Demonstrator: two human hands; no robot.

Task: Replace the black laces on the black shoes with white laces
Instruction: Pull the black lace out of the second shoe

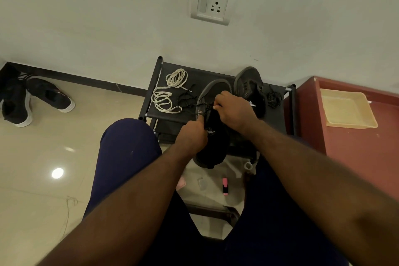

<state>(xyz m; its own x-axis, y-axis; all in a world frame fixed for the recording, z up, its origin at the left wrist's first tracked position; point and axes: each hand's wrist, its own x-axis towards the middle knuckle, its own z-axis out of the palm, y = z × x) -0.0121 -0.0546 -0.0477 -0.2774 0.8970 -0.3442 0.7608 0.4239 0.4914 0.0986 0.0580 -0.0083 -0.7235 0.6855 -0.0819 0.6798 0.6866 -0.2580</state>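
A black shoe [212, 93] lies on the black rack [172, 75] in front of me, toe toward the wall. My left hand [192, 136] grips its side near the tongue. My right hand [234, 110] pinches the black lace [187, 99] at the eyelets; the loose part of that lace trails to the left across the rack. The second black shoe [250, 86] rests to the right, with a removed black lace [274, 98] bunched beside it. Two coiled white laces [176, 77] [163, 101] lie on the rack's left part.
A red-brown cabinet [345, 147] with a yellow tray [347, 109] stands at right. Another pair of dark shoes [32, 101] sits on the tiled floor at left. A pink highlighter [225, 186] lies on the floor between my knees. A wall socket [212, 6] is above.
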